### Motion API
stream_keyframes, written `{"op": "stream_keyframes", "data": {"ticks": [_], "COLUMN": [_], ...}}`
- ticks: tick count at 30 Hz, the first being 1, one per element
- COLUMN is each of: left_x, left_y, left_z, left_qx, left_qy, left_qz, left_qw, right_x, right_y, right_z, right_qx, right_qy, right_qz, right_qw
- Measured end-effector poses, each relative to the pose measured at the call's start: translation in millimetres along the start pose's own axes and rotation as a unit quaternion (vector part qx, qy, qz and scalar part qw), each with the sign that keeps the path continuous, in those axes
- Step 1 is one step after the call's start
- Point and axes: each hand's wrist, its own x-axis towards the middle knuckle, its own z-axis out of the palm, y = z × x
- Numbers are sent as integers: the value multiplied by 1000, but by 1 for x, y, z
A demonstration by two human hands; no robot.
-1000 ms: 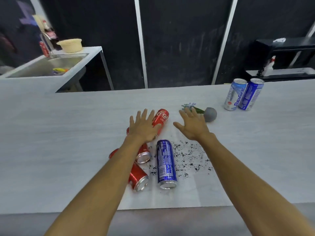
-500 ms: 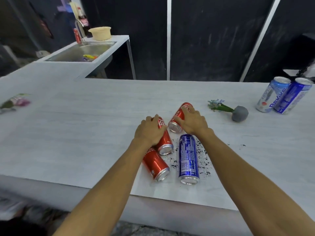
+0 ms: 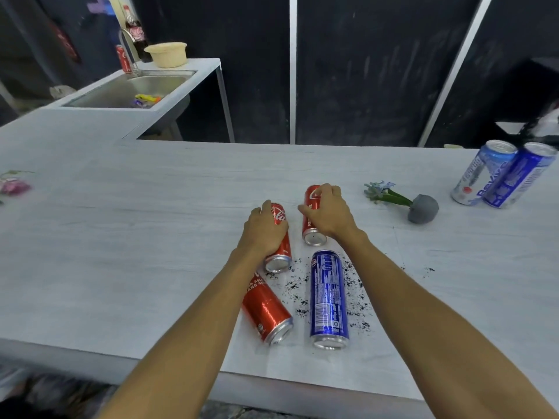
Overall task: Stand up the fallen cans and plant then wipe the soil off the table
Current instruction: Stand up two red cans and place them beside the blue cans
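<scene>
Several cans lie on their sides on the pale table [image 3: 136,237]. My left hand [image 3: 264,231] grips one red can [image 3: 279,252]. My right hand [image 3: 328,213] grips a second red can [image 3: 311,225] that is tilting up at its far end. A third red can [image 3: 267,309] lies under my left forearm. A tall blue can [image 3: 328,300] lies beside it amid scattered black soil [image 3: 354,294]. The small plant in a grey pot [image 3: 422,208] lies fallen to the right, flowers pointing left.
Two blue cans [image 3: 502,176] stand at the far right. A pink flower [image 3: 12,186] lies at the left edge. Behind left is a sink [image 3: 133,92] with a beige bowl [image 3: 166,54], a bottle and a red can. The table's front edge is close.
Both hands went from open above the cans to closing on a red can each. The right-hand can has swung more upright. The view has shifted.
</scene>
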Motion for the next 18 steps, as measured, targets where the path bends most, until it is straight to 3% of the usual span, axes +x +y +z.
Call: {"op": "stream_keyframes", "data": {"ticks": [3, 9, 18], "left_x": [8, 19, 24], "left_y": [3, 10, 11], "left_z": [5, 10, 7], "left_qx": [-14, -26, -85], "left_qy": [2, 23, 46], "left_qz": [-38, -89, -106], "left_qw": [999, 995, 990], "right_x": [8, 22, 27], "right_y": [-1, 2, 0], "right_z": [4, 10, 11], "right_qx": [15, 9, 13], "right_qy": [29, -17, -32], "right_qz": [40, 162, 122], "right_qw": [999, 987, 992]}}
